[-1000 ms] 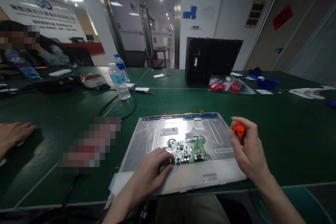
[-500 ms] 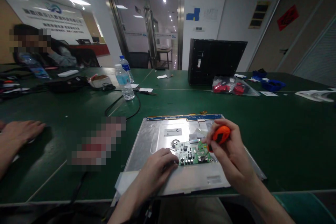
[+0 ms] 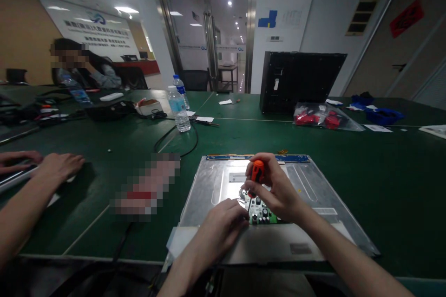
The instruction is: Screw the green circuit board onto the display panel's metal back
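Note:
My right hand point(image 3: 275, 192) is closed around the orange-and-black handle of a screwdriver point(image 3: 258, 172). The screwdriver stands nearly upright, its thin shaft pointing down at the left edge of a green circuit board point(image 3: 265, 212). Beside the shaft's lower end, my left hand point(image 3: 226, 222) has its fingers bent and drawn together at the board's left corner; what they pinch, if anything, is hidden. Under the board lies a flat silver display panel point(image 3: 198, 188) with a blue strip board point(image 3: 296, 158) along its far edge. My right hand covers part of the green board.
A black monitor point(image 3: 303, 81) stands at the back, with a clear bag of red parts point(image 3: 327, 119) before it. Water bottles point(image 3: 179, 111) and a black cable point(image 3: 197, 137) are left of centre. Another person's hand point(image 3: 64, 167) rests at far left; a person point(image 3: 87, 67) sits beyond.
My right hand has carried the screwdriver from the board's right side to its left edge and turned it more upright. My left hand stays at the left corner. The view has swung left.

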A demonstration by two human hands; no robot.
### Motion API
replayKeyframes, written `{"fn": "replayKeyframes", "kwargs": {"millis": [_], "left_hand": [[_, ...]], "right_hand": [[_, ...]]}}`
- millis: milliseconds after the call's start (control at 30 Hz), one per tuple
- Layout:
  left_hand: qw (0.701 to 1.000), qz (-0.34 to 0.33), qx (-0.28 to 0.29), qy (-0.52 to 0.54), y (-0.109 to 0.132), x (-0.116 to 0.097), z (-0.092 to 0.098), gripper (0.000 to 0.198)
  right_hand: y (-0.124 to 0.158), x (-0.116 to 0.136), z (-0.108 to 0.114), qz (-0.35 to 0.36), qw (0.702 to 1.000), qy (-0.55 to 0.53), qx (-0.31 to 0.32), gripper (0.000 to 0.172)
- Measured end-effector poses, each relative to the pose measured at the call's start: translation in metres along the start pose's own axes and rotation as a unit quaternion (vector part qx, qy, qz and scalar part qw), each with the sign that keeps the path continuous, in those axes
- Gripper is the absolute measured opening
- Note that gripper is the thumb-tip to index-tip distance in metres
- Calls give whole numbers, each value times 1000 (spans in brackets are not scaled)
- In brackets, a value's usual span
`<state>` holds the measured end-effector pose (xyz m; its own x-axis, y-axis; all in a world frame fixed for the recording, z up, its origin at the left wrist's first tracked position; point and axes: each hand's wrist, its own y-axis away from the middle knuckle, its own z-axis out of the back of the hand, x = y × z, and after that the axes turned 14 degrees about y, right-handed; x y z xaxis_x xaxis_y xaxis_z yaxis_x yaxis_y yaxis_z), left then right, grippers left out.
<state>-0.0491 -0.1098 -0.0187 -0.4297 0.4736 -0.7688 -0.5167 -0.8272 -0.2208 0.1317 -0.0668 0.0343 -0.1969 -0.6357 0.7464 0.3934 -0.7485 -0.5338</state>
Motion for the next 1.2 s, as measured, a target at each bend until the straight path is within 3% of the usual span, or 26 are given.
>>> {"fn": "replayKeyframes", "kwargs": {"millis": [533, 933, 1200], "left_hand": [[1000, 3, 3, 1, 1, -5, 0, 11], [1000, -4, 3, 4, 1, -3, 0, 11], [1000, 6, 7, 10, 2, -2, 0, 12]], "right_hand": [[6, 2, -3, 63, 995, 57, -46, 39], [6, 1, -4, 67, 993, 80, -54, 39], [5, -1, -8, 131, 975, 149, -105, 39]]}}
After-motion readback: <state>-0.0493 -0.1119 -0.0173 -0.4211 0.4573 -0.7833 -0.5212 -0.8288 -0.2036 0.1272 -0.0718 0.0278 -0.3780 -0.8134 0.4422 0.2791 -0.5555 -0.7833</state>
